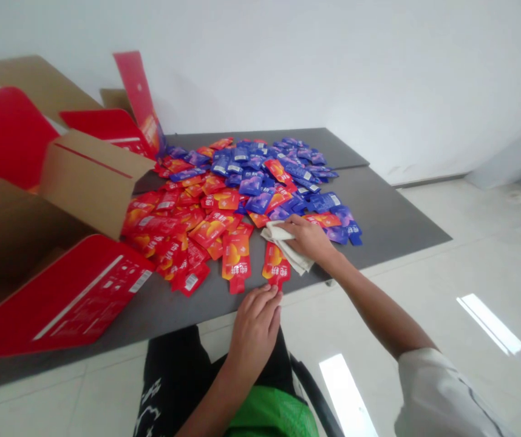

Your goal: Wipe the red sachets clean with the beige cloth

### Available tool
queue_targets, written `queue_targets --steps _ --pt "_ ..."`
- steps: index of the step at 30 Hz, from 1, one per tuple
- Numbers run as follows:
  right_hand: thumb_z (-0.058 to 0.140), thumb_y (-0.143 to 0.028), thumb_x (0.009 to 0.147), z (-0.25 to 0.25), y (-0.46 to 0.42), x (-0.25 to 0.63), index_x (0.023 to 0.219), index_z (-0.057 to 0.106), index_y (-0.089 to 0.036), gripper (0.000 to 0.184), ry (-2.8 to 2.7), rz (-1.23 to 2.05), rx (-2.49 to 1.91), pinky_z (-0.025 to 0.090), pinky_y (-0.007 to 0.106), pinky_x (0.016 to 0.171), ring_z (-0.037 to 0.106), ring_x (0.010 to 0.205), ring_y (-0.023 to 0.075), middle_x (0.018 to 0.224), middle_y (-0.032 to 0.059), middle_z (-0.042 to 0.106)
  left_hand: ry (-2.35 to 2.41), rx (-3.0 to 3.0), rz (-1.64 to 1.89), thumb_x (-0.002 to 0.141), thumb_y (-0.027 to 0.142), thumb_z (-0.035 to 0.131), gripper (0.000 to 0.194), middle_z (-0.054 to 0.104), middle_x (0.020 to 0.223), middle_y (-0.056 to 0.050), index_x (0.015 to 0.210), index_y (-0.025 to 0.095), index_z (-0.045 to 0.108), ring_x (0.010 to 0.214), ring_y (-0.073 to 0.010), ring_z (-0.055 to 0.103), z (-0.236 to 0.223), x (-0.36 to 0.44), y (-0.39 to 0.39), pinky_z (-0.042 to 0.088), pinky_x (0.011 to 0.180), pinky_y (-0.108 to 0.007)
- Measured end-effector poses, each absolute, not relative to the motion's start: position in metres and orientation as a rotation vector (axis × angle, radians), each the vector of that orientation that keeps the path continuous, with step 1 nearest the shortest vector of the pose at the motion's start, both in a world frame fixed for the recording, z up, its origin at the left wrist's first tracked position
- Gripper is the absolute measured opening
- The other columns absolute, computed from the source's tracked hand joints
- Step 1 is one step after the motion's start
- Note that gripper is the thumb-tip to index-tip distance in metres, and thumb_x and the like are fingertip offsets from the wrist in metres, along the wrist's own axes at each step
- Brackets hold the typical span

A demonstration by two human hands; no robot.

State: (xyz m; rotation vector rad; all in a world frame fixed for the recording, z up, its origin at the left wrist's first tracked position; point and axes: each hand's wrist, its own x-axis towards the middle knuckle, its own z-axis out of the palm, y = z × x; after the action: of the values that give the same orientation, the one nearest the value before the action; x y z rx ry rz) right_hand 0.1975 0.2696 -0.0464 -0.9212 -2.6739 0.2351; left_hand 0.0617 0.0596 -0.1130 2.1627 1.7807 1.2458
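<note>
My right hand (308, 238) rests closed on a crumpled white cloth (288, 246) lying on the grey table (392, 221), just in front of the heap of sachets. My left hand (255, 321) lies at the table's near edge with its fingers stretched out flat, their tips touching the lower end of a red sachet (276, 267). Another red sachet (236, 258) lies just to its left. Behind them a large heap of several red sachets (173, 224) and several blue sachets (279, 176) covers the table.
An open cardboard box with red printed flaps (60, 291) stands on the left of the table, its flaps (91, 176) spread toward the heap. A white wall is behind. Glossy white floor tiles (470, 273) lie to the right. My dark trousers (173, 376) show below.
</note>
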Motion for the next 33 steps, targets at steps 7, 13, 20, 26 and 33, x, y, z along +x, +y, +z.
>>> queue_targets --steps 7,13,20,26,33 --pt "0.064 -0.019 0.096 -0.051 0.206 0.206 0.136 0.066 -0.029 0.041 -2.765 0.518 -0.583 0.054 0.025 0.080 0.070 0.101 0.0185 0.122 0.0058 0.070 1.847 2.130 1.192 0.097 0.016 0.059 0.019 0.074 0.106 -0.008 0.111 0.021 0.071 0.108 -0.0269 0.068 -0.112 0.063 0.058 0.059 0.097 -0.049" --pt "0.063 -0.015 0.094 -0.053 0.268 0.201 0.133 0.069 -0.023 0.041 -2.680 0.325 -0.882 0.053 0.029 0.083 0.068 0.099 0.0214 0.118 0.0095 0.068 1.769 2.159 1.256 0.097 0.011 0.058 0.034 0.072 0.124 -0.008 0.129 0.019 0.064 0.120 -0.0245 0.064 -0.112 0.061 0.060 0.055 0.105 -0.046" --pt "0.062 -0.019 0.096 -0.047 0.222 0.207 0.140 0.064 -0.030 0.045 -2.726 0.448 -0.673 0.053 0.025 0.082 0.068 0.104 0.0197 0.125 0.0062 0.068 1.794 2.138 1.218 0.097 0.012 0.059 0.026 0.073 0.117 -0.008 0.122 0.019 0.066 0.115 -0.0251 0.064 -0.112 0.062 0.060 0.056 0.102 -0.047" --pt "0.063 -0.020 0.096 -0.056 0.257 0.199 0.136 0.068 -0.026 0.041 -2.752 0.388 -0.807 0.053 0.028 0.084 0.068 0.101 0.0215 0.121 0.0090 0.068 1.779 2.145 1.221 0.098 0.011 0.058 0.030 0.072 0.121 -0.008 0.126 0.018 0.064 0.118 -0.0245 0.063 -0.109 0.062 0.061 0.054 0.105 -0.046" --pt "0.061 -0.016 0.096 -0.044 0.238 0.199 0.142 0.062 -0.029 0.047 -2.701 0.361 -0.743 0.054 0.027 0.086 0.068 0.106 0.0212 0.125 0.0078 0.067 1.798 2.133 1.209 0.098 0.011 0.058 0.025 0.074 0.115 -0.007 0.120 0.020 0.068 0.112 -0.0243 0.065 -0.108 0.063 0.063 0.056 0.099 -0.045"
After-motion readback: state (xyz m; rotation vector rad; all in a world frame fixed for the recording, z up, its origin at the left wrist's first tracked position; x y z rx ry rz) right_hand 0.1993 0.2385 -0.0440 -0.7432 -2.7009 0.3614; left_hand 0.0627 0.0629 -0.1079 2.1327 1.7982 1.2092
